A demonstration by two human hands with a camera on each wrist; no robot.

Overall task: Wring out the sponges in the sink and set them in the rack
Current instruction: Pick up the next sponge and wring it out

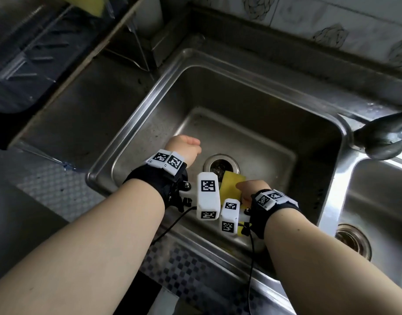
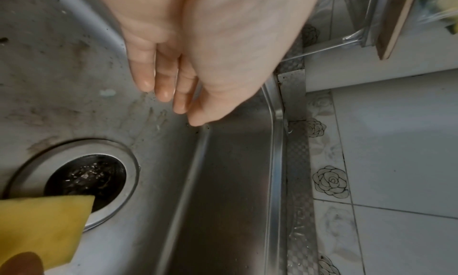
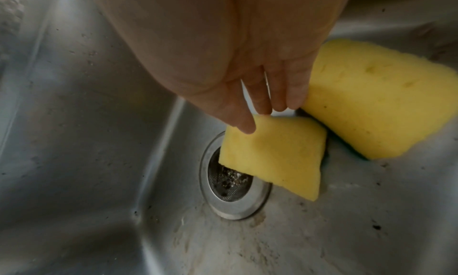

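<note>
In the right wrist view my right hand pinches the top edge of a yellow sponge, thumb in front and fingers behind, tilted over the drain. A second yellow sponge with a green underside lies on the sink floor beside it. The head view shows the held sponge in my right hand near the sink's front wall. My left hand hangs inside the sink to the left, fingers straight and holding nothing. Its fingers are hidden in the head view.
A clear plastic rack stands on the counter at the upper left, with a yellow sponge at its far end. The faucet spout juts in from the right. A second basin lies to the right. A tiled wall runs behind.
</note>
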